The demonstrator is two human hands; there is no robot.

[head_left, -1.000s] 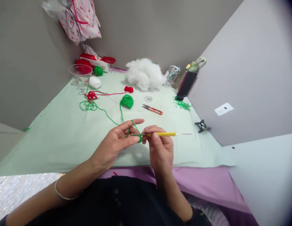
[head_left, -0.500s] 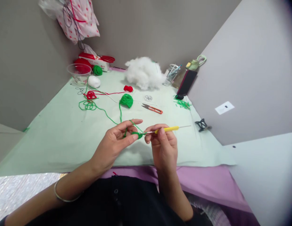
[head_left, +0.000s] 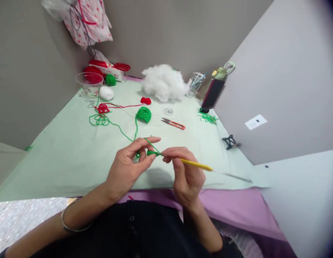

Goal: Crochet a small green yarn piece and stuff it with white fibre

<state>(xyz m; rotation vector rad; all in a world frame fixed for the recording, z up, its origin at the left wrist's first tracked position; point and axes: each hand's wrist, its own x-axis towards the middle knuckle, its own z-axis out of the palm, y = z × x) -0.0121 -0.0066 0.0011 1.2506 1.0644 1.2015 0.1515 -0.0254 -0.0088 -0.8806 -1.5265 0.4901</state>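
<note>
In front of the green ball (head_left: 143,114), our left hand (head_left: 127,166) pinches seemingly unfinished stitchwork (head_left: 152,153), our right hand (head_left: 190,179) a hook (head_left: 197,164).

Crochet hook (head_left: 197,165): yellow handle, thin metal shaft out both ends, held in right hand (head_left: 189,177), tilted, rear end slanting down toward table's near right corner. Working tip at green piece, hard to make out.

Green crochet piece (head_left: 152,153): small, partly hidden, pinched in left hand (head_left: 124,168), above table's near half.

Green yarn (head_left: 153,145): taut from left index finger to piece. More strands on table (head_left: 75,157), loose loops toward left edge; source strand unclear.
</note>
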